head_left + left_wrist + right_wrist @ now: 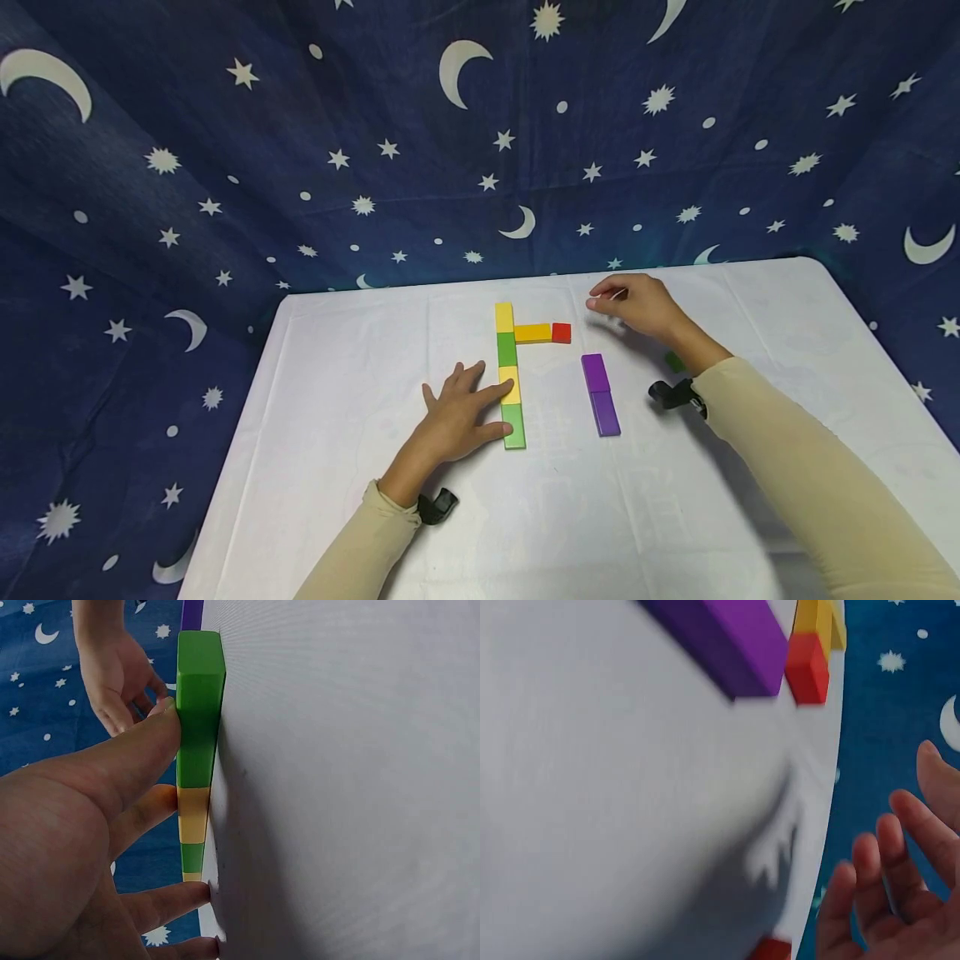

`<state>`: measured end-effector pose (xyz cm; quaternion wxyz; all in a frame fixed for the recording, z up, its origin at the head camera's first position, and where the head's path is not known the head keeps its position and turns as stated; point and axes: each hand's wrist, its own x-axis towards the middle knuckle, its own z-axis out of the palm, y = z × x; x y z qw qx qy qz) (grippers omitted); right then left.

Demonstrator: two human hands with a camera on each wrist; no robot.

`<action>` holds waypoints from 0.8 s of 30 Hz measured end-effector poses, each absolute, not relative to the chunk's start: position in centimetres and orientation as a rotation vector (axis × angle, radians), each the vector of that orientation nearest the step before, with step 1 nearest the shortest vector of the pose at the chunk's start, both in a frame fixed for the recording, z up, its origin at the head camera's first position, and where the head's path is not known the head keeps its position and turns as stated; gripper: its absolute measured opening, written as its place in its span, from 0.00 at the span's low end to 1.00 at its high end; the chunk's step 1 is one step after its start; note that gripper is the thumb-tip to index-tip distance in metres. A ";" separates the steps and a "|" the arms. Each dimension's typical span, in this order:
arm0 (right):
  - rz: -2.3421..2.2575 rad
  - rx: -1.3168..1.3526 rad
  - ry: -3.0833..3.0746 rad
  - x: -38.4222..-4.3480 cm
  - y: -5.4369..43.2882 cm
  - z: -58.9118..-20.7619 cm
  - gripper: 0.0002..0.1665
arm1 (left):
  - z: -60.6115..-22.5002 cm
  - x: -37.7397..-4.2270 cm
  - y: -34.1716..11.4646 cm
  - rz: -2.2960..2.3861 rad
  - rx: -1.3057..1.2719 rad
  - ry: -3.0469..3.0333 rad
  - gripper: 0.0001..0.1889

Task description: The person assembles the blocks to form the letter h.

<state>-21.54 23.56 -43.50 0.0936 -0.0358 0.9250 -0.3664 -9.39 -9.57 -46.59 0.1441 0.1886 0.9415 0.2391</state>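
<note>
My left hand [453, 412] lies spread beside a column of end-to-end blocks in the head view. Its thumb touches the light green block [514, 435] at the near end, and a fingertip rests on the yellow block [509, 387] above. Farther up come a green block [507, 350] and another yellow block [504, 317]. An orange-yellow block [533, 334] juts right from the column, ending at a small red block [561, 333]. Right of that, my right hand [637, 307] hovers over the table with fingers loosely bent and nothing in them.
Two purple blocks [601, 395] lie end to end right of the column. A dark green block [674, 362] is partly hidden by the right wrist. Another red block [771, 949] shows low in the right wrist view. A star-patterned cloth [420, 208] hangs behind the white table [360, 350].
</note>
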 end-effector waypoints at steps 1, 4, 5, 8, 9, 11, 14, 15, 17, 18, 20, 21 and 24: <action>-1.071 -0.089 2.773 -21.6 24.0 -43.4 0.23 | -46.6 -9.4 -9.6 0.691 0.543 2.714 0.35; -1.022 -0.018 2.831 -21.7 25.5 -43.2 0.26 | -46.6 -9.4 -9.5 0.692 0.545 2.716 0.35; -1.007 0.014 2.839 -21.7 26.0 -43.2 0.27 | -46.6 -9.4 -9.5 0.693 0.546 2.716 0.35; -0.961 0.095 2.847 -21.8 27.5 -43.6 0.31 | -46.6 -9.4 -9.5 0.695 0.548 2.716 0.35; -0.950 0.118 2.845 -21.8 27.9 -43.7 0.31 | -46.6 -9.4 -9.6 0.695 0.549 2.718 0.35; -0.929 0.153 2.843 -21.8 28.7 -44.1 0.32 | -46.7 -9.4 -9.6 0.691 0.548 2.720 0.35; -0.918 0.193 2.845 -21.7 29.7 -44.6 0.33 | -46.7 -9.4 -9.6 0.684 0.547 2.721 0.35; -0.913 0.200 2.850 -21.7 30.0 -44.8 0.32 | -46.8 -9.4 -9.6 0.682 0.547 2.721 0.35; -0.895 0.201 2.864 -21.6 30.4 -45.1 0.32 | -46.8 -9.4 -9.6 0.681 0.548 2.721 0.35; -0.887 0.197 2.869 -21.6 30.6 -45.2 0.32 | -46.8 -9.4 -9.6 0.682 0.549 2.721 0.35; -0.870 0.186 2.876 -21.5 30.8 -45.4 0.32 | -46.8 -9.4 -9.6 0.683 0.551 2.721 0.35; -0.863 0.179 2.880 -21.5 30.9 -45.4 0.31 | -46.8 -9.4 -9.6 0.684 0.551 2.721 0.35; -0.854 0.169 2.880 -21.4 31.0 -45.5 0.30 | -46.7 -9.4 -9.5 0.691 0.552 2.720 0.35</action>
